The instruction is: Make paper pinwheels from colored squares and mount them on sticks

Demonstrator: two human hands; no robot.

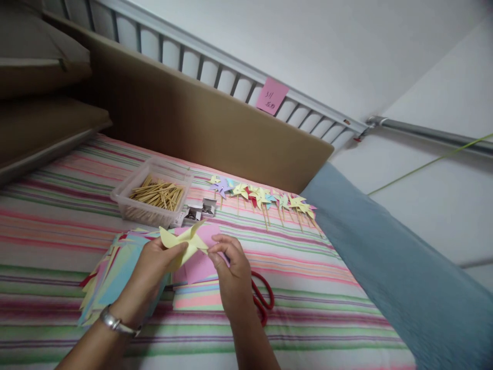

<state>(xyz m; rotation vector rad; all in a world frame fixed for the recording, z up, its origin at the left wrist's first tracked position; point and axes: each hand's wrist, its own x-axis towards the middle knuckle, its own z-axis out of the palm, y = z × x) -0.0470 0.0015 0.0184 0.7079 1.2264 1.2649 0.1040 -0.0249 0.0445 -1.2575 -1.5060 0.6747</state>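
My left hand (pixel 154 264) pinches a pale yellow paper pinwheel (pixel 188 240), its thumb pressed near the centre where the folded corners meet. At the pinwheel's right tip, the thumb and fingers of my right hand (pixel 233 270) are closed on the paper; whether a small pin is also between them I cannot tell. Below the hands lie pink paper sheets (pixel 198 270) on a stack of coloured squares. Red-handled scissors (pixel 265 295) rest beside my right wrist, their blades mostly hidden. Under my left forearm spreads a pile of cut coloured paper (pixel 125 262).
A clear plastic box (pixel 144 216) holds many short wooden sticks (pixel 157 192). Beside it stand small open boxes (pixel 192 212) with dark bits inside. Finished pinwheels on sticks (pixel 262 198) lie in a row along a brown board (pixel 200 110). A striped cloth (pixel 308 308) covers the surface.
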